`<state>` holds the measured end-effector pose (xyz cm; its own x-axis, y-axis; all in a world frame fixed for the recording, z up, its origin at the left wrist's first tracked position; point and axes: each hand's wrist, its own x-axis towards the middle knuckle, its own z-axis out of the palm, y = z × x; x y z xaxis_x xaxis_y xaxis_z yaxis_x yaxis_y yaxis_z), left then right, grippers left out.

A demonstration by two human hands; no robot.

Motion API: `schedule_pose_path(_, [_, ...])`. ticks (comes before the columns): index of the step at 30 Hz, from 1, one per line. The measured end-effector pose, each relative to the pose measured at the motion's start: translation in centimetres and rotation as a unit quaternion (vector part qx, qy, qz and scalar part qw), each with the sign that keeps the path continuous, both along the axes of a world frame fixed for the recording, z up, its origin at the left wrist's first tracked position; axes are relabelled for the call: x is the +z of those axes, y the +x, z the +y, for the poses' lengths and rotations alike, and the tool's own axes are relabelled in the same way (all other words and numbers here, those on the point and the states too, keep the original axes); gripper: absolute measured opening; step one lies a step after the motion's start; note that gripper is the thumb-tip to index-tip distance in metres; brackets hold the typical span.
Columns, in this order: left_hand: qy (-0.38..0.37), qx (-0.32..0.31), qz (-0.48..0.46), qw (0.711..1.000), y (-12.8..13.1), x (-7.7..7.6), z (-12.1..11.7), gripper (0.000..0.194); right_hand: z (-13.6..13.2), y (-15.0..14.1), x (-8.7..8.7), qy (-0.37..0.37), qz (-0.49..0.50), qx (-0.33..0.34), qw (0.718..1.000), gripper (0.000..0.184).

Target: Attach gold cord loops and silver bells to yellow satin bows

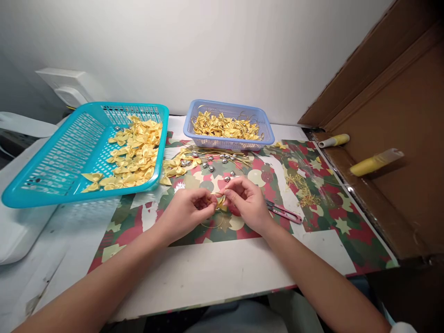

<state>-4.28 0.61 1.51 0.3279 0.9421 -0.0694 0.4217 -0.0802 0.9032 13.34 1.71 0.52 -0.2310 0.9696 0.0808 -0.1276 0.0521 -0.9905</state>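
Close together over the middle of the table, my left hand [187, 212] and my right hand [249, 203] pinch at one small yellow ribbon bow [222, 203]. Fingertips cover most of it. A thin gold cord loop [215, 226] hangs below the bow toward me. Both hands are closed, their fingertips nearly touching. Just right of my right hand lies a pair of pink-handled thread snips [286, 213]. Beyond my fingers, several small silver bells [211, 169] are scattered, with loose gold cords [239, 156] behind them and loose yellow bows [175, 169] to the left.
A teal basket [45, 200] with yellow bows stands at left. By the wall, a lavender basket [225, 142] holds bows with gold cords. Cord scraps [305, 192] lie at right, near a cardboard wall [391, 120] bearing two tubes [335, 140]. Patterned paper [333, 252] covers part of the table.
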Motion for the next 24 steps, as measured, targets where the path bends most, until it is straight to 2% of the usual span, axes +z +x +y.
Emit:
schedule_pose_path(9, [-0.017,-0.007,0.005,1.000,0.0,0.1,0.0,0.014,1.0,0.6,0.7,0.003,0.048,-0.072,0.996,0.019])
schedule_pose_path(18, [-0.009,-0.022,0.021,0.999,-0.1,0.0,0.0,0.014,2.6,3.0,1.5,0.035,0.122,-0.153,0.980,0.017])
schedule_pose_path(24, [-0.006,-0.021,0.007,1.000,-0.2,0.0,0.0,0.015,2.5,3.2,1.9,0.019,0.150,-0.139,0.979,0.021])
